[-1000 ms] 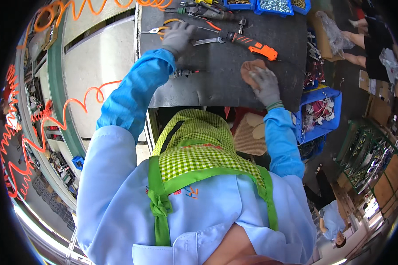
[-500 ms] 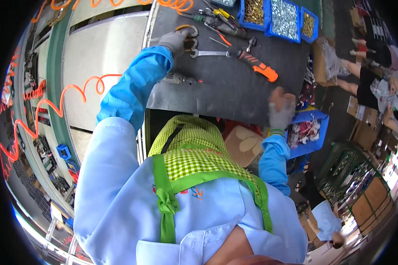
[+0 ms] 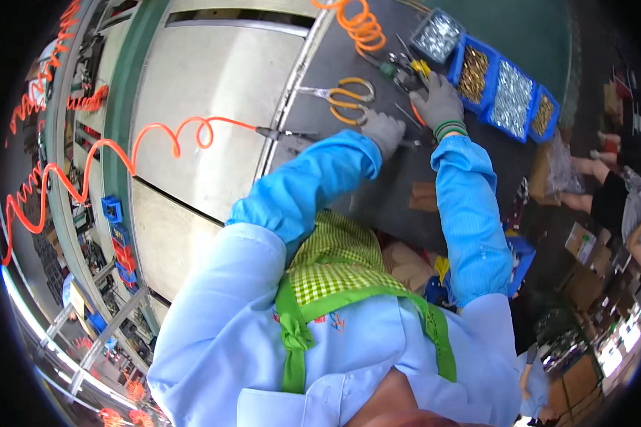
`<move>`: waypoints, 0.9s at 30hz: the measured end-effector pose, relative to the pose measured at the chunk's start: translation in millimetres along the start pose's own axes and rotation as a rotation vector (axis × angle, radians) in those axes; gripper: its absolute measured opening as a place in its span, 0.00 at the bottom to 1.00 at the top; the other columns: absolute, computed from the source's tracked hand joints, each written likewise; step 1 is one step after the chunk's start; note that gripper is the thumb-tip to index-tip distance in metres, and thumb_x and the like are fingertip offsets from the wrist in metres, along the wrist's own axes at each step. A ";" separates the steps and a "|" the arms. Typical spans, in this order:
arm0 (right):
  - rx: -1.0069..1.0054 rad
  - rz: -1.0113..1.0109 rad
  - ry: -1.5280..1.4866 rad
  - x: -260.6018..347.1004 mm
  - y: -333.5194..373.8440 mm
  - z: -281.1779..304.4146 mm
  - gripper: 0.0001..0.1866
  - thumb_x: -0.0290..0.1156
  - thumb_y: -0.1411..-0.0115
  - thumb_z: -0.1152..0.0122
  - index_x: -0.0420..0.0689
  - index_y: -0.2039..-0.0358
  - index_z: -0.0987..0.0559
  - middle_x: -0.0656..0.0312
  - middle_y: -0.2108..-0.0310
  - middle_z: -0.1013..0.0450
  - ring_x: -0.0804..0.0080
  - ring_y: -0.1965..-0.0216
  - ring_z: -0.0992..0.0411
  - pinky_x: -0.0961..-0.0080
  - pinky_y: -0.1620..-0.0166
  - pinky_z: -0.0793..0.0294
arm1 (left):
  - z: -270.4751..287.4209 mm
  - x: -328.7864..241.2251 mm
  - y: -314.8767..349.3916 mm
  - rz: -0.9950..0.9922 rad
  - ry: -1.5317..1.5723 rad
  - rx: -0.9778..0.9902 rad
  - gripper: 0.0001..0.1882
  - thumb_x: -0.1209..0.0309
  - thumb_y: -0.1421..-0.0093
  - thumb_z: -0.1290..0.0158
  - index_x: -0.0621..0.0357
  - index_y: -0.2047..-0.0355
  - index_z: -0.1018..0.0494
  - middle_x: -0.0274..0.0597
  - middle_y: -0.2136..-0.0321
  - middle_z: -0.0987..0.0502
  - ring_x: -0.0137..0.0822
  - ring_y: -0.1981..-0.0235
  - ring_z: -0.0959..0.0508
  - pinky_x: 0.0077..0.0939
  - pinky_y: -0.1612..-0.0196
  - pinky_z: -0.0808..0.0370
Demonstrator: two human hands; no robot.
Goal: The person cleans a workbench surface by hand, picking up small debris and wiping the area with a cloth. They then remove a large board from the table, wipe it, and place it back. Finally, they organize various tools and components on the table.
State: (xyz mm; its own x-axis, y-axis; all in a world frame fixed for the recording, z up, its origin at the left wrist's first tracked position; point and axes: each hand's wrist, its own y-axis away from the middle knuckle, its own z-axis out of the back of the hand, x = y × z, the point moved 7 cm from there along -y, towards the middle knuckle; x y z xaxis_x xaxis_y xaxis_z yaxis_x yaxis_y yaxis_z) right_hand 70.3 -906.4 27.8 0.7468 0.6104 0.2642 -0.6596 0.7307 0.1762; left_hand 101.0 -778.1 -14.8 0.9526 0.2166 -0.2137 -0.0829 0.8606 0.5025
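My left hand (image 3: 384, 133), in a grey glove, is low over the dark bench top beside orange-handled scissors (image 3: 349, 99). Its fingers are curled; what they hold is mostly hidden, with a small metallic end (image 3: 412, 144) showing beside them. My right hand (image 3: 440, 105), also gloved, reaches over a cluster of hand tools. Its thumb and fingers are apart, close to a yellow-handled tool (image 3: 420, 67). A thin tool with a red-orange handle (image 3: 414, 114) lies partly under this hand. A brown flat piece (image 3: 424, 197) rests nearer to me.
Beyond my right hand stand blue bins of brass-coloured screws (image 3: 473, 75) and silvery screws (image 3: 511, 98). An orange coiled hose (image 3: 356, 28) hangs at the bench's far side. Another red hose (image 3: 205, 135) ends in a black connector (image 3: 267, 133). People work at the right.
My right hand has moved from the near right edge to the tools. My left hand has shifted right, away from the scissors. The wrench and orange utility knife no longer show; the brown piece now does.
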 end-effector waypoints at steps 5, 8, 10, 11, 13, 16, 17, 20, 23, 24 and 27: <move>0.223 -0.139 0.241 18.7 -22.3 -7.6 0.39 0.51 0.54 0.36 0.48 0.43 0.37 0.55 0.46 0.37 0.54 0.44 0.38 0.53 0.47 0.35 | -10.9 13.3 14.8 -0.141 0.120 0.049 0.20 0.64 0.57 0.40 0.53 0.62 0.25 0.51 0.58 0.28 0.51 0.59 0.25 0.42 0.56 0.28; 0.181 -0.124 0.129 5.1 -14.6 -15.3 0.36 0.46 0.52 0.37 0.50 0.44 0.36 0.55 0.47 0.38 0.51 0.44 0.39 0.53 0.47 0.35 | 34.3 41.9 38.9 -0.179 0.337 -0.092 0.21 0.67 0.57 0.40 0.55 0.60 0.26 0.50 0.58 0.30 0.53 0.61 0.25 0.42 0.58 0.27; 0.058 -0.061 0.085 -1.1 -0.9 -27.0 0.32 0.40 0.50 0.39 0.52 0.44 0.36 0.53 0.47 0.37 0.49 0.46 0.38 0.55 0.48 0.33 | 84.4 64.6 50.9 -0.242 0.516 -0.414 0.18 0.71 0.52 0.46 0.52 0.58 0.26 0.49 0.55 0.30 0.51 0.59 0.25 0.41 0.56 0.27; -0.060 0.008 0.005 1.1 11.9 -30.4 0.30 0.36 0.49 0.40 0.51 0.44 0.35 0.52 0.49 0.37 0.48 0.47 0.38 0.56 0.49 0.33 | 97.1 81.6 44.1 -0.204 0.548 -0.502 0.15 0.71 0.50 0.48 0.52 0.59 0.27 0.50 0.60 0.27 0.51 0.61 0.26 0.41 0.59 0.28; -0.163 0.125 -0.122 5.5 44.6 -43.6 0.31 0.34 0.50 0.40 0.52 0.43 0.35 0.53 0.51 0.36 0.48 0.49 0.38 0.56 0.51 0.32 | 126.7 100.5 28.1 -0.136 0.628 -0.572 0.09 0.74 0.47 0.50 0.57 0.64 0.28 0.49 0.72 0.27 0.50 0.66 0.26 0.42 0.64 0.29; -0.025 0.239 -0.049 17.6 97.8 -62.2 0.27 0.31 0.50 0.43 0.50 0.46 0.31 0.58 0.53 0.35 0.55 0.51 0.36 0.59 0.54 0.33 | 159.1 88.6 -11.5 -0.195 0.490 -0.638 0.11 0.71 0.46 0.49 0.56 0.62 0.27 0.49 0.69 0.26 0.51 0.65 0.25 0.41 0.62 0.28; -0.004 0.279 -0.030 20.8 110.5 -66.2 0.26 0.30 0.50 0.44 0.50 0.47 0.30 0.60 0.54 0.35 0.57 0.52 0.36 0.60 0.54 0.33 | 164.0 79.2 -28.2 -0.210 0.456 -0.613 0.12 0.70 0.46 0.49 0.56 0.61 0.27 0.49 0.68 0.25 0.51 0.64 0.24 0.41 0.61 0.28; 0.024 0.320 -0.029 31.5 125.9 -57.9 0.28 0.27 0.54 0.43 0.49 0.48 0.29 0.60 0.54 0.35 0.60 0.52 0.36 0.61 0.52 0.34 | 137.8 53.0 -92.9 -0.287 0.180 -0.453 0.15 0.68 0.47 0.48 0.53 0.58 0.26 0.50 0.63 0.25 0.50 0.59 0.24 0.40 0.55 0.27; 0.067 0.231 0.015 19.3 139.5 -56.3 0.29 0.32 0.54 0.39 0.49 0.47 0.30 0.60 0.51 0.35 0.60 0.48 0.37 0.60 0.48 0.37 | 89.8 47.1 -146.1 -0.149 0.068 -0.115 0.17 0.66 0.48 0.47 0.52 0.57 0.25 0.51 0.60 0.24 0.50 0.56 0.25 0.40 0.52 0.28; 0.099 0.185 0.003 15.6 145.3 -49.1 0.29 0.34 0.53 0.38 0.49 0.47 0.30 0.60 0.50 0.35 0.60 0.48 0.38 0.60 0.48 0.38 | 83.6 42.5 -146.5 -0.182 0.037 -0.116 0.16 0.64 0.48 0.48 0.51 0.59 0.24 0.50 0.60 0.23 0.51 0.57 0.24 0.40 0.52 0.28; 0.128 0.094 -0.054 -4.2 160.3 -31.8 0.30 0.40 0.51 0.37 0.49 0.47 0.31 0.60 0.46 0.38 0.58 0.44 0.41 0.57 0.45 0.41 | 84.4 32.1 -150.8 -0.235 -0.127 0.037 0.18 0.70 0.44 0.52 0.48 0.53 0.26 0.46 0.54 0.25 0.47 0.51 0.26 0.39 0.49 0.28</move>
State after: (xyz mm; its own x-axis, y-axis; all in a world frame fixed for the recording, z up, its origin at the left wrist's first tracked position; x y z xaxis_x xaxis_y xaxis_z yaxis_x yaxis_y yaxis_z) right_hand -35.8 -782.1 24.8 0.6776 0.6545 0.3354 -0.7346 0.6237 0.2670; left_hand 168.8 -939.8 -26.8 0.9738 -0.0486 -0.2220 0.1530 0.8625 0.4823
